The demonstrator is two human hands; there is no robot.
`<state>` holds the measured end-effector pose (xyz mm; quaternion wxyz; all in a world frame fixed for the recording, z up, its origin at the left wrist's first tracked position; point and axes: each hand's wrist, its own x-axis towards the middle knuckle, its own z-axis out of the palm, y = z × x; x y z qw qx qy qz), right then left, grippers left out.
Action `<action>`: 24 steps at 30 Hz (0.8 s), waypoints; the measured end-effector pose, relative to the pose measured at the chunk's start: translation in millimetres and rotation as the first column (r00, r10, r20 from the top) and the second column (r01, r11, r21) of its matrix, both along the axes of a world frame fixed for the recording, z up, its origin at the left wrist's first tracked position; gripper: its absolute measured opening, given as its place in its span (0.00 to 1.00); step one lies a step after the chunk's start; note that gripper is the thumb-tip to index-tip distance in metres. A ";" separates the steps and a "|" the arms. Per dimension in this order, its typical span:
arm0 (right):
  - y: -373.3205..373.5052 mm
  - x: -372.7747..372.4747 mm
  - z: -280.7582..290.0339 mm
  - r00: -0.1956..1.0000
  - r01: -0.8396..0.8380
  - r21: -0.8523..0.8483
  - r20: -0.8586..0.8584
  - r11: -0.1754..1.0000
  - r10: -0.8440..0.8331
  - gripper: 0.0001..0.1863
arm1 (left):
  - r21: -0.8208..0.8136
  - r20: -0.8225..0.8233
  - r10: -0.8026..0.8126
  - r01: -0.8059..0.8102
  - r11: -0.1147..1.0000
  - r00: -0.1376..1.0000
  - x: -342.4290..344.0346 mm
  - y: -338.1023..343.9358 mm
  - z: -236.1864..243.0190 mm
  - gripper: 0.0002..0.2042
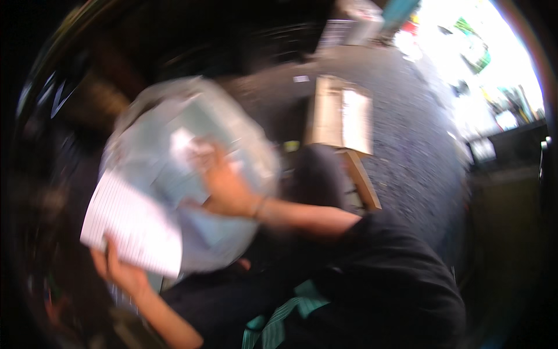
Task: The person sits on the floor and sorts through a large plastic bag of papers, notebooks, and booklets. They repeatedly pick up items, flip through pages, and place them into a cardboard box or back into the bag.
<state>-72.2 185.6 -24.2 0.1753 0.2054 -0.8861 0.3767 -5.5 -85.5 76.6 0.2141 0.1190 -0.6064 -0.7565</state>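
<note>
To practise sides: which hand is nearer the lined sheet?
Left: the left hand holds the lined sheet by its edge; the right hand is apart, to its upper right.

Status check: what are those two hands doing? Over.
Left hand holding lined paper. Right hand over translucent plastic bag, grip too blurred to tell. Cardboard box off to the right, clear of both.

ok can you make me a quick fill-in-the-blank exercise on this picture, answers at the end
1. The lined paper in the left hand is coloured ____.
2. The right hand shows ____ (higher/lower) in the picture than the left.
3. The cardboard box is on the ____ side of the translucent plastic bag, as the person sees it.

Missing words: white; higher; right.
</note>
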 end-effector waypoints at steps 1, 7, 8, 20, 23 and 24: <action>-6.1 10.9 11.4 0.985 -0.159 0.047 0.070 0.986 0.156 0.55 | -0.025 0.029 -0.027 0.027 0.999 0.999 3.3 -2.9 -6.9 0.25; -10.5 52.1 21.5 0.524 -0.359 -0.729 0.359 0.583 0.772 0.54 | -0.233 0.203 -0.237 0.282 0.931 0.950 10.4 67.8 -50.9 0.26; -12.6 56.0 19.1 0.422 -0.302 -0.791 0.389 0.531 0.819 0.54 | -0.234 0.214 -0.294 0.341 0.910 0.932 16.3 80.7 -54.8 0.27; -8.4 44.8 8.4 0.374 -0.200 -0.828 0.430 0.524 0.822 0.45 | -0.112 0.117 -0.452 0.463 0.879 0.885 3.8 74.4 -52.7 0.39; -10.1 45.8 10.1 0.388 -0.090 -0.834 0.473 0.544 0.791 0.44 | -0.113 0.127 -0.460 0.473 0.874 0.879 1.5 65.5 -62.4 0.41; -10.3 45.7 10.8 0.375 -0.049 -0.829 0.502 0.557 0.779 0.44 | -0.104 0.127 -0.464 0.477 0.872 0.876 2.0 63.5 -64.2 0.41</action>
